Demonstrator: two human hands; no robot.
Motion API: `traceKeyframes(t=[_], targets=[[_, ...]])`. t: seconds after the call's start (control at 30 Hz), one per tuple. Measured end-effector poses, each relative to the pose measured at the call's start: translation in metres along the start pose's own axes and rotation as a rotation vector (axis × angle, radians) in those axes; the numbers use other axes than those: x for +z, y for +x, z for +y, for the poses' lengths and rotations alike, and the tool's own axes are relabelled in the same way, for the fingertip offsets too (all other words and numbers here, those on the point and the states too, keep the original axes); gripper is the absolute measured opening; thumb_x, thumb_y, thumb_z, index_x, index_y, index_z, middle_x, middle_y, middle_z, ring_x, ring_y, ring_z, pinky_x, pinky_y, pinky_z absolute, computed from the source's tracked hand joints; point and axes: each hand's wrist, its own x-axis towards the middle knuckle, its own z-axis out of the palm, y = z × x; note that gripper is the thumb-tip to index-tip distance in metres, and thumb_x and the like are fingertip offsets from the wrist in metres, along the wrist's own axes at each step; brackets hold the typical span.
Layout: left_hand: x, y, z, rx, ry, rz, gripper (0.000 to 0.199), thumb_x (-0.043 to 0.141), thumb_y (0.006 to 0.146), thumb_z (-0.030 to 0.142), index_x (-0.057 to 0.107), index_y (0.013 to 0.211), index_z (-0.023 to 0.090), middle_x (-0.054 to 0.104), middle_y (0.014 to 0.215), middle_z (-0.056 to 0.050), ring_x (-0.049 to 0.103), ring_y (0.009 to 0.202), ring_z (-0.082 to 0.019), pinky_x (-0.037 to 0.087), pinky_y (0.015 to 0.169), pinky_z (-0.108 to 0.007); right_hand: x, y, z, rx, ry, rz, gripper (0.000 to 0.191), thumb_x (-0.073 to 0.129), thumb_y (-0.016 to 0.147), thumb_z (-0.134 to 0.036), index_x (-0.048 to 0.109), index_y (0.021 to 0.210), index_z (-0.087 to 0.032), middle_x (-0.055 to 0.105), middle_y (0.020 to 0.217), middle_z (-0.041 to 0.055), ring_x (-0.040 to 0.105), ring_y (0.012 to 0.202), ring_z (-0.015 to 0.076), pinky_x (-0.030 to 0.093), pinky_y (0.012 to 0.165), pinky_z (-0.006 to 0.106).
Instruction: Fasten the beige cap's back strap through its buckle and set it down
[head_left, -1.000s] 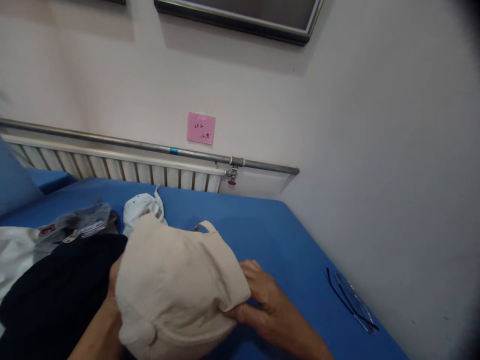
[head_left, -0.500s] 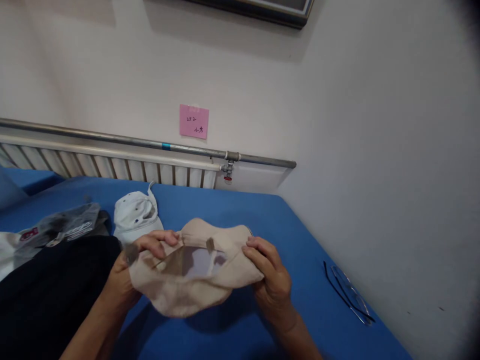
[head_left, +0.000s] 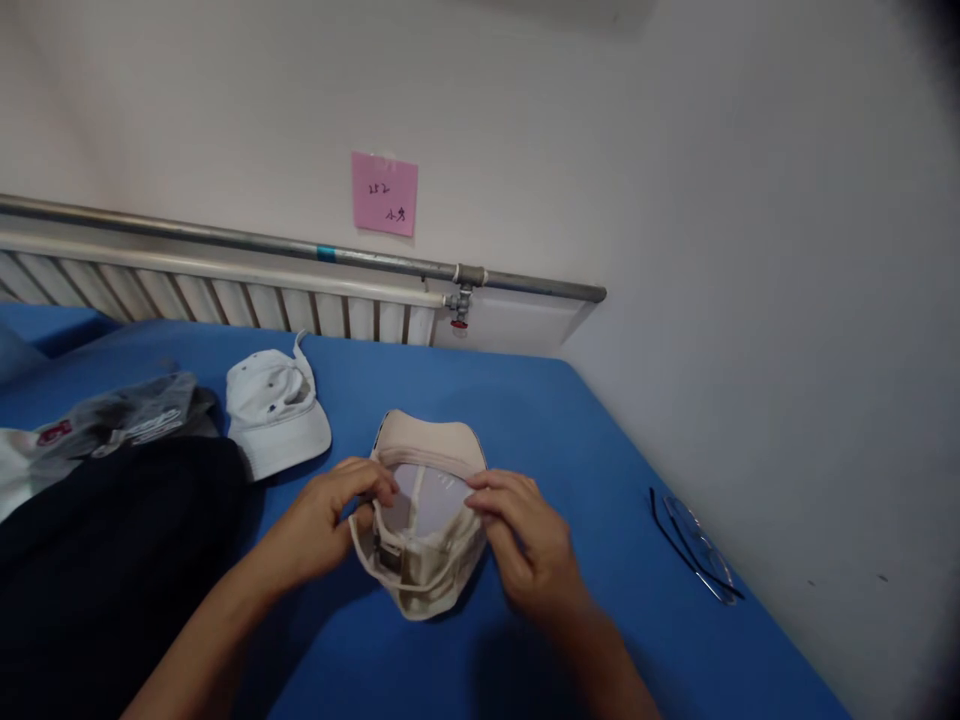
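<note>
A beige baseball cap (head_left: pixel 431 437) lies upside down on the blue surface, brim pointing away from me, its pale lining and rear strap showing. My left hand (head_left: pixel 330 510) pinches the cap's left edge, thumb outside and fingers over the rim. On the opposite side, my right hand (head_left: pixel 529 535) grips the right edge near the brim with bent fingers. A white cap (head_left: pixel 274 410) rests on the surface beyond my left hand, its strap sticking up at the back.
Dark cloth (head_left: pixel 112 570) and a clear plastic bag (head_left: pixel 142 410) with caps lie at the left. Eyeglasses (head_left: pixel 697 550) sit by the right edge, next to the wall. A radiator (head_left: pixel 300 310), a pipe with a valve and a pink note (head_left: pixel 385 193) are behind the blue surface (head_left: pixel 480 390).
The beige cap has been lowered and turned, so its brim now points away and its opening faces up. Both hands moved with it, and my view tilted down slightly.
</note>
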Motion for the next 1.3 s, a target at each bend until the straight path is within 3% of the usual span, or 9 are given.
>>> traceKeyframes(t=[0.13, 0.3, 0.4, 0.57, 0.67, 0.9, 1.07, 1.2, 1.3], targets=[[-0.003, 0.0, 0.007, -0.042, 0.006, -0.084, 0.014, 0.048, 0.076, 0.012, 0.059, 0.082, 0.019, 0.067, 0.09, -0.005, 0.06, 0.089, -0.022, 0.047, 0.081, -0.035, 0.004, 0.002, -0.037, -0.067, 0.109, -0.24, 0.023, 0.067, 0.08, -0.017, 0.063, 0.103, -0.019, 0.072, 0.098, 0.0064, 0.064, 0.088, 0.0196, 0.046, 0.083, 0.035], [-0.003, -0.003, 0.007, -0.09, -0.051, -0.164, 0.017, 0.052, 0.08, 0.016, 0.062, 0.094, 0.018, 0.065, 0.097, -0.007, 0.061, 0.083, -0.02, 0.049, 0.077, -0.034, 0.011, -0.005, -0.036, -0.08, 0.06, -0.313, 0.013, 0.062, 0.084, -0.012, 0.065, 0.095, -0.017, 0.071, 0.081, 0.0034, 0.062, 0.074, 0.0163, 0.044, 0.076, 0.032], [-0.006, -0.006, 0.011, -0.06, -0.115, -0.248, 0.029, 0.053, 0.082, 0.015, 0.064, 0.108, 0.019, 0.065, 0.103, -0.006, 0.062, 0.088, -0.02, 0.049, 0.08, -0.033, 0.01, -0.008, -0.028, 0.082, 0.155, -0.22, 0.009, 0.058, 0.088, -0.015, 0.065, 0.09, -0.019, 0.07, 0.08, 0.0022, 0.062, 0.074, 0.0146, 0.045, 0.07, 0.028], [-0.008, -0.006, 0.018, -0.042, -0.125, -0.308, 0.032, 0.055, 0.078, 0.009, 0.067, 0.105, 0.022, 0.067, 0.1, -0.003, 0.062, 0.091, -0.019, 0.048, 0.08, -0.029, 0.011, -0.009, -0.017, 0.561, 0.462, 0.015, 0.009, 0.061, 0.086, -0.028, 0.06, 0.081, -0.02, 0.064, 0.065, -0.0014, 0.059, 0.059, 0.0122, 0.045, 0.057, 0.024], [-0.008, -0.004, 0.019, -0.032, -0.116, -0.308, 0.03, 0.054, 0.078, 0.008, 0.068, 0.101, 0.021, 0.067, 0.096, -0.002, 0.061, 0.091, -0.018, 0.047, 0.08, -0.028, 0.015, -0.009, -0.013, 0.641, 0.645, 0.121, 0.012, 0.064, 0.083, -0.031, 0.061, 0.084, -0.02, 0.064, 0.065, -0.0015, 0.06, 0.058, 0.0117, 0.048, 0.057, 0.024], [-0.016, -0.002, 0.015, 0.003, -0.152, -0.353, 0.024, 0.054, 0.081, 0.012, 0.071, 0.096, 0.019, 0.064, 0.089, -0.002, 0.062, 0.088, -0.018, 0.047, 0.079, -0.028, 0.01, -0.009, -0.018, 0.645, 0.907, 0.283, 0.014, 0.062, 0.088, -0.036, 0.063, 0.088, -0.022, 0.063, 0.066, -0.004, 0.058, 0.051, 0.0091, 0.048, 0.05, 0.022], [-0.022, -0.004, 0.014, 0.014, -0.213, -0.485, 0.017, 0.055, 0.081, 0.011, 0.068, 0.09, 0.019, 0.066, 0.093, -0.004, 0.062, 0.091, -0.019, 0.047, 0.083, -0.03, 0.002, -0.011, -0.021, 0.596, 1.014, 0.237, 0.014, 0.059, 0.088, -0.032, 0.067, 0.083, -0.021, 0.068, 0.072, -0.0005, 0.064, 0.061, 0.0133, 0.051, 0.058, 0.026], [-0.024, -0.007, 0.015, -0.002, -0.232, -0.492, 0.018, 0.051, 0.078, 0.008, 0.063, 0.086, 0.019, 0.067, 0.092, -0.004, 0.061, 0.089, -0.019, 0.047, 0.081, -0.03, -0.001, -0.012, -0.015, 0.409, 0.993, 0.247, 0.022, 0.051, 0.088, -0.028, 0.072, 0.089, -0.022, 0.072, 0.081, 0.0034, 0.066, 0.076, 0.0176, 0.053, 0.071, 0.032], [-0.023, -0.007, 0.015, -0.02, -0.227, -0.457, 0.015, 0.05, 0.077, 0.008, 0.06, 0.079, 0.019, 0.065, 0.085, -0.003, 0.061, 0.082, -0.019, 0.047, 0.077, -0.029, -0.001, -0.012, -0.009, 0.379, 0.826, 0.248, 0.025, 0.05, 0.084, -0.016, 0.073, 0.091, -0.024, 0.072, 0.084, 0.0015, 0.066, 0.083, 0.0167, 0.052, 0.079, 0.031]])
